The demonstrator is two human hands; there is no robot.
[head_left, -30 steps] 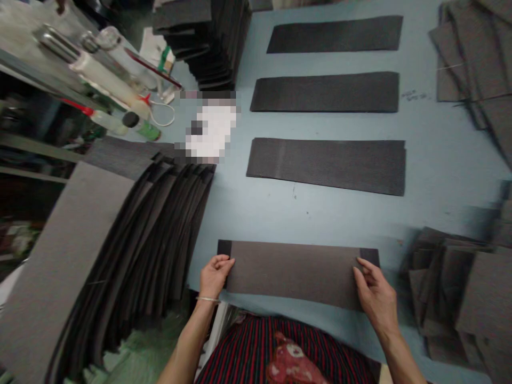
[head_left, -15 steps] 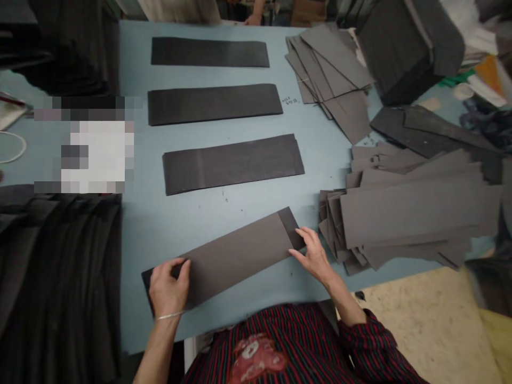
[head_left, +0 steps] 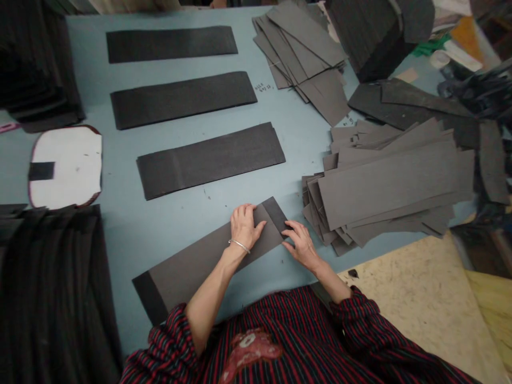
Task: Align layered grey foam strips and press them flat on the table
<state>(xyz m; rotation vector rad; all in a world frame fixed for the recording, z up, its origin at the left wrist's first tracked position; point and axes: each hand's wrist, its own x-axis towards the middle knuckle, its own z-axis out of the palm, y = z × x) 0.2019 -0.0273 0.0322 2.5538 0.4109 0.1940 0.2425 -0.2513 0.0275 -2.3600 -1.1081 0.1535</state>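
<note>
A grey panel [head_left: 192,258] lies at a slant on top of a longer black strip [head_left: 149,298], whose dark ends show past it on both sides. My left hand [head_left: 243,230] rests on the panel close to its right end, palm down with the thumb held apart. At the strip's right end, my right hand [head_left: 301,244] touches the dark edge with its fingertips; thumb and fingers are spread. Beyond them lie three black strip stacks, the nearest one [head_left: 212,161] a little way past the panel.
Loose grey panels [head_left: 384,186] are heaped at the right, with another fanned pile [head_left: 300,50] behind. Dark stacked pieces [head_left: 52,288] line the left side, beside a white rounded piece [head_left: 68,165]. A tall black stack [head_left: 368,37] stands at the back right of the blue table [head_left: 176,213].
My left hand has moved from the panel's left end across to near its right end. My right hand stays at the right edge. The whole view has shifted slightly.
</note>
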